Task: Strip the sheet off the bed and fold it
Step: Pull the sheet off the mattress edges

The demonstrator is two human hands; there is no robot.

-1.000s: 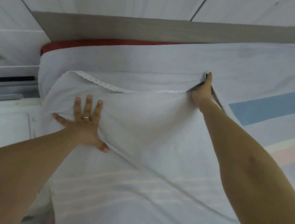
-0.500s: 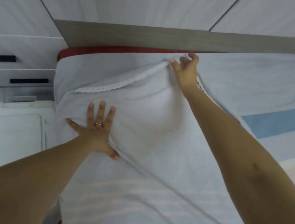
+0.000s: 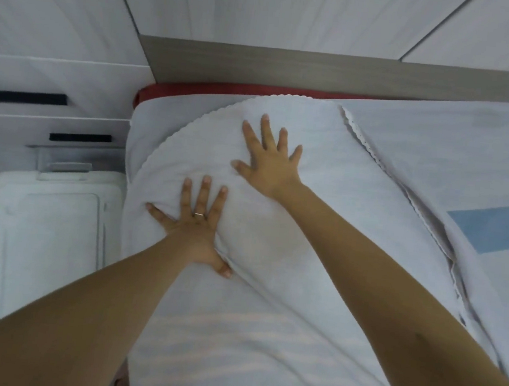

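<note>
The pale sheet (image 3: 323, 219), with faint pink stripes near me and a scalloped lace edge, lies folded over itself on the bed's near left corner. My left hand (image 3: 196, 221), a ring on one finger, presses flat on the fold with fingers spread. My right hand (image 3: 271, 160) lies flat on the sheet a little farther up, fingers spread, just below the lace edge. A lower layer of the sheet (image 3: 449, 145) with a blue band spreads to the right.
A red mattress edge (image 3: 214, 91) shows under the sheet by the grey headboard (image 3: 324, 70). White cabinet drawers with black handles (image 3: 20, 97) and a white case (image 3: 44, 219) stand left of the bed.
My right hand let go of the sheet's lace edge after carrying it toward the headboard, and now lies flat on the fold. My left hand stayed pressed down.
</note>
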